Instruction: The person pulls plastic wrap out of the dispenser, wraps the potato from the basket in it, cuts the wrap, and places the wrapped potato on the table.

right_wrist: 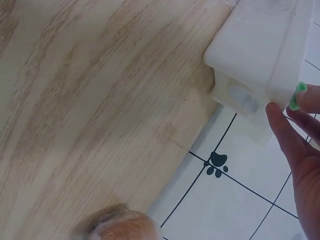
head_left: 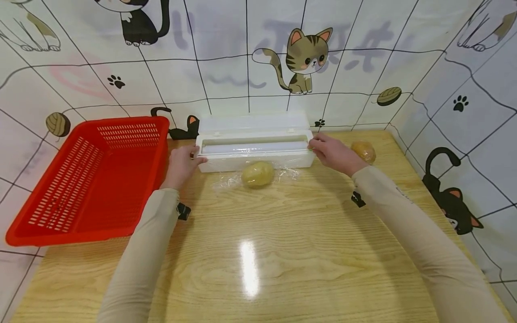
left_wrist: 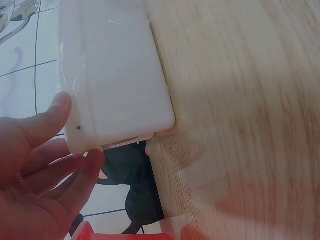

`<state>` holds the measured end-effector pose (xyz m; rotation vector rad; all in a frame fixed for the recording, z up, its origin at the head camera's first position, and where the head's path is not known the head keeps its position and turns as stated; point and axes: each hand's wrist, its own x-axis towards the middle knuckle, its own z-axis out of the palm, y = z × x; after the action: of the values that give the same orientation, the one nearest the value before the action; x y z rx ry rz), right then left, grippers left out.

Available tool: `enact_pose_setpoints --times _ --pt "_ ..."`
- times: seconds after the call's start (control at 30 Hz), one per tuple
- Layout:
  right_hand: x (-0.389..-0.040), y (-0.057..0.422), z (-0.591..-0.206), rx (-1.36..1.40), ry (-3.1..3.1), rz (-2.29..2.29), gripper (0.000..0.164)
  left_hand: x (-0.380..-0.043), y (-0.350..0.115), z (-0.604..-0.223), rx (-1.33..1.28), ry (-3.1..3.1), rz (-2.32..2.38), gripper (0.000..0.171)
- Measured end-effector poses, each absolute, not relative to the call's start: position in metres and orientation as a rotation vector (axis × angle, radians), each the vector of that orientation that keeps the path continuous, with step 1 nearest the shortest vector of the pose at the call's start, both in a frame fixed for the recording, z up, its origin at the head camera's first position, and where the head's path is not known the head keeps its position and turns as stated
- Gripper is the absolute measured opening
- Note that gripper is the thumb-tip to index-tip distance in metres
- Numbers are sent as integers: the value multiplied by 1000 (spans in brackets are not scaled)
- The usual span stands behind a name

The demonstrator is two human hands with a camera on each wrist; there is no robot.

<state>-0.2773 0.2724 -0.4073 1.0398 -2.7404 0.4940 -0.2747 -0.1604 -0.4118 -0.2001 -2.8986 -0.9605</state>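
A white cling film box (head_left: 254, 161) stands at the back of the table with its lid (head_left: 254, 123) raised and a film roll (head_left: 254, 148) inside. My left hand (head_left: 181, 166) grips its left end, thumb on the front edge and fingers at the end wall. At the right end my right hand (head_left: 333, 152) holds the corner. In the right wrist view its thumb lies on a small green piece (right_wrist: 298, 96) at the box's edge. Clear film (head_left: 288, 173) runs from the box over its front. A peeled, yellow potato (head_left: 257, 174) sits with this film, right before the box.
A red plastic basket (head_left: 117, 179) stands at the left, close to my left forearm. Behind my right wrist lies a round, orange-brown item (head_left: 363, 151) wrapped in clear film. Cat-print sheeting (head_left: 226, 67) covers the walls behind the wooden table (head_left: 303, 251) and beside it.
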Motion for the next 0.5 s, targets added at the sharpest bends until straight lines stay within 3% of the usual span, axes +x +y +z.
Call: enact_pose_setpoints --times 0.5 --pt "-271 241 -410 942 -2712 367 22 -272 -161 -410 -193 -2947 -1027 53"
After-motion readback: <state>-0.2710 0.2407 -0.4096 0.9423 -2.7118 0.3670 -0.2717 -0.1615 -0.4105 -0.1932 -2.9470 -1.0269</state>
